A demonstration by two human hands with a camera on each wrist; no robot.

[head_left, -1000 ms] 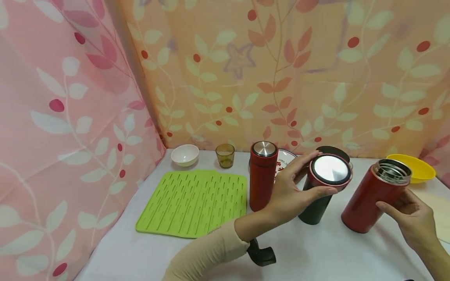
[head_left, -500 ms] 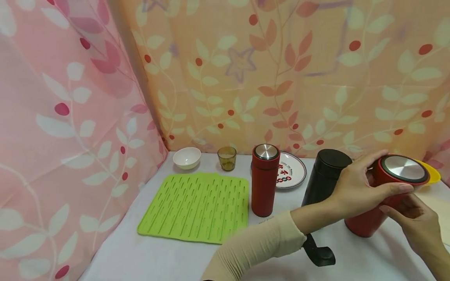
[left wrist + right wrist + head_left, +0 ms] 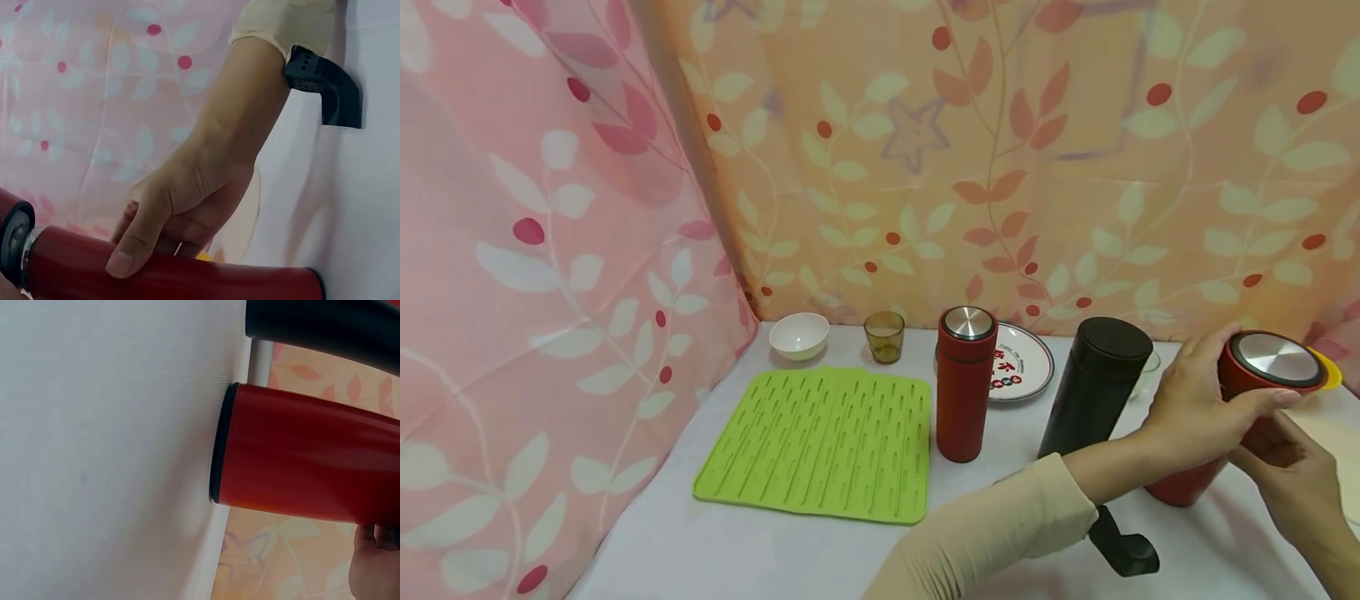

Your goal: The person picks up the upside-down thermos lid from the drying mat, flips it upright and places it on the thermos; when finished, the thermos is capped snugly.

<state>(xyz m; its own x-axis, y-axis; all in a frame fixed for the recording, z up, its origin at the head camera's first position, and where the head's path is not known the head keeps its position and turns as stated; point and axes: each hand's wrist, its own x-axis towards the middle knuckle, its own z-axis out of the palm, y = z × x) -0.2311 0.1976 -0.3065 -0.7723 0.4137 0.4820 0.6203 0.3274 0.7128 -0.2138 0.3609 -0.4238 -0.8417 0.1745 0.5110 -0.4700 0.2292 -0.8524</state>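
Note:
My left hand [image 3: 1195,408] grips the red lid [image 3: 1273,367] with a silver top, thumb and fingers spread around its sides. The lid sits at the mouth of a red thermos flask [image 3: 1183,487], which stands on the table in the head view. In the left wrist view, a sliver of steel rim shows between the lid [image 3: 15,234] and the flask body [image 3: 212,281]. My right hand [image 3: 1296,479] holds the flask's upper body from the right; its thumb [image 3: 128,256] lies along the wall. The left forearm hides part of the flask.
A black flask [image 3: 1093,396] stands left of the held one, and a slimmer red flask [image 3: 962,400] farther left. Behind them lies a patterned plate [image 3: 1026,367]. A green mat [image 3: 820,446], white bowl [image 3: 799,337], amber glass [image 3: 884,337] and yellow bowl [image 3: 1332,372] are around.
My left hand has carried the lid rightward, from above the black flask to the red flask's mouth, then slightly farther right. The right hand still holds the red flask.

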